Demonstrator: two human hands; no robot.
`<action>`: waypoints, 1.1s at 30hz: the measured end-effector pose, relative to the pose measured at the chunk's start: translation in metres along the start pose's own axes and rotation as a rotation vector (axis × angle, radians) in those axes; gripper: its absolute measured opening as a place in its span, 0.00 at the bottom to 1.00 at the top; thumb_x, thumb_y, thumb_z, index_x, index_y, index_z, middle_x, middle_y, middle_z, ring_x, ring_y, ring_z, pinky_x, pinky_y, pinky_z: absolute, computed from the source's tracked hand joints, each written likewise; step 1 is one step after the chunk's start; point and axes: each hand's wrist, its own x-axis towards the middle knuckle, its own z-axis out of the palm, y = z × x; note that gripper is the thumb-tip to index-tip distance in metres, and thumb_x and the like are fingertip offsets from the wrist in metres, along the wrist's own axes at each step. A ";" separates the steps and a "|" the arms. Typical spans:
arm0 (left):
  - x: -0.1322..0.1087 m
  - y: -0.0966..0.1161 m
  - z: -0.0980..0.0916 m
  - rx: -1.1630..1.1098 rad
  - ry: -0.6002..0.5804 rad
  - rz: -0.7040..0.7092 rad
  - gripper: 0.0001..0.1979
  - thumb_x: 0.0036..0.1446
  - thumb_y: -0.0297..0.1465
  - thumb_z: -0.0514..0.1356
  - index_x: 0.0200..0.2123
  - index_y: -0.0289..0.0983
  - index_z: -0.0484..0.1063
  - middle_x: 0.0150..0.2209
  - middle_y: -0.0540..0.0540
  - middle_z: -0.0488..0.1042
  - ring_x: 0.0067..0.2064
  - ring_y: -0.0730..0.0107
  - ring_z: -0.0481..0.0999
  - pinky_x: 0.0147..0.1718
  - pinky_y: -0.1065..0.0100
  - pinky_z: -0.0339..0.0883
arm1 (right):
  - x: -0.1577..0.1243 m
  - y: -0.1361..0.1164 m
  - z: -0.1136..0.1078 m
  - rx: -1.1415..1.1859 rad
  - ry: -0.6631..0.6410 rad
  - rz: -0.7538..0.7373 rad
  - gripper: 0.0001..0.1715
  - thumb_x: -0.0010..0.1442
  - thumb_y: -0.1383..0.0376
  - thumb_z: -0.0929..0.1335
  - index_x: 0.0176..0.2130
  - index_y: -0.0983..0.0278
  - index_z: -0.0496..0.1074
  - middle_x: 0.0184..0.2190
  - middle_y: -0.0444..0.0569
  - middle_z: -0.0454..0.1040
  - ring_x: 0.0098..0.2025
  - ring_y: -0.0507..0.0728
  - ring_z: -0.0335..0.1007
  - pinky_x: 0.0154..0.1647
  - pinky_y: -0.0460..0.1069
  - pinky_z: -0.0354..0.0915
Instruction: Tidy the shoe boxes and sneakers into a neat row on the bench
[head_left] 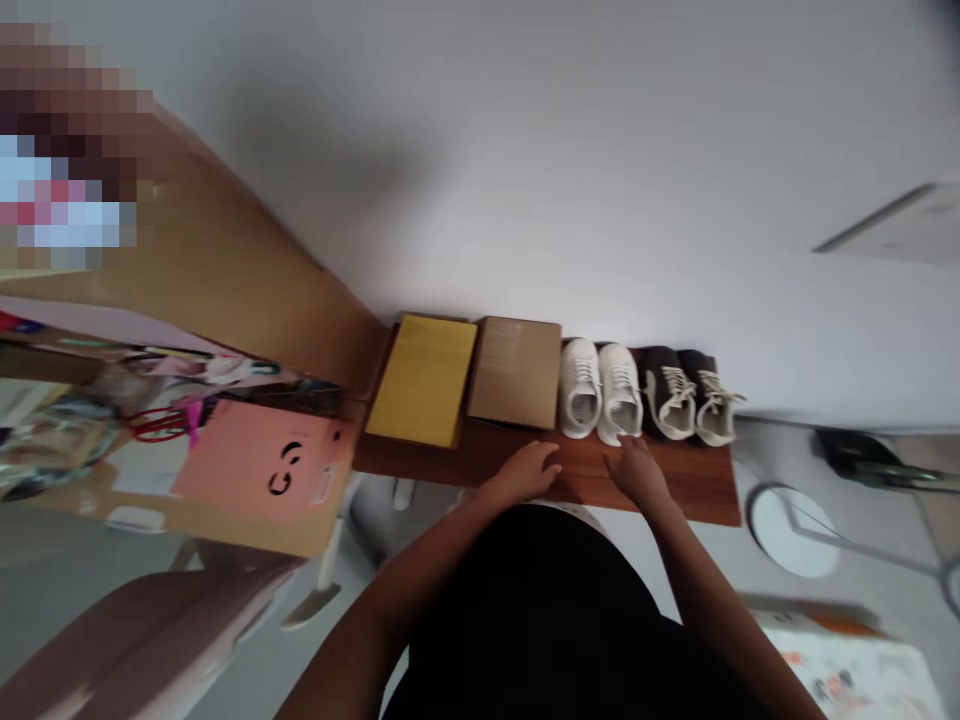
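Note:
My left hand [529, 472] hovers over the front of a dark wooden bench [675, 492], fingers apart and holding nothing, just below a brown cardboard box [516, 373]. Close to the heel of the right-hand white shoe [619, 385] is my right hand [636, 472], thumb and fingers spread; whether it touches the shoe I cannot tell. The other white shoe [580, 385] stands beside it, heel towards me. Farther right is a pair of black shoes [670, 390] with pale laces. A yellow box [425, 380] lies left of the cardboard one.
On the left, a cluttered desk [247, 528] holds a pink folder [262, 462] and red scissors [159, 425]. A brown panel [247, 270] rises behind it. At right, a round white base [796, 530] stands on the floor. Another person's legs [150, 640] show at lower left.

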 end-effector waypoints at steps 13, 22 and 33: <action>0.158 0.066 0.066 0.203 0.189 -0.404 0.12 0.65 0.26 0.53 0.43 0.34 0.76 0.42 0.35 0.80 0.49 0.56 0.80 0.50 0.59 0.68 | 0.061 0.018 -0.004 0.058 -0.210 0.180 0.14 0.68 0.65 0.61 0.48 0.63 0.73 0.41 0.58 0.79 0.44 0.62 0.78 0.45 0.53 0.68; 0.146 0.038 0.065 -0.476 0.331 -0.473 0.18 0.58 0.24 0.52 0.49 0.34 0.74 0.46 0.43 0.80 0.47 0.66 0.78 0.49 0.67 0.70 | 0.051 0.083 0.019 0.828 0.002 0.388 0.22 0.65 0.48 0.58 0.39 0.61 0.68 0.30 0.45 0.71 0.35 0.57 0.67 0.42 0.51 0.68; 0.142 0.100 0.119 -0.208 0.358 -0.139 0.20 0.61 0.27 0.56 0.57 0.36 0.70 0.57 0.35 0.73 0.55 0.58 0.76 0.59 0.57 0.68 | 0.016 0.135 -0.026 0.436 0.304 0.251 0.25 0.65 0.62 0.61 0.59 0.66 0.68 0.58 0.65 0.68 0.59 0.66 0.68 0.52 0.60 0.71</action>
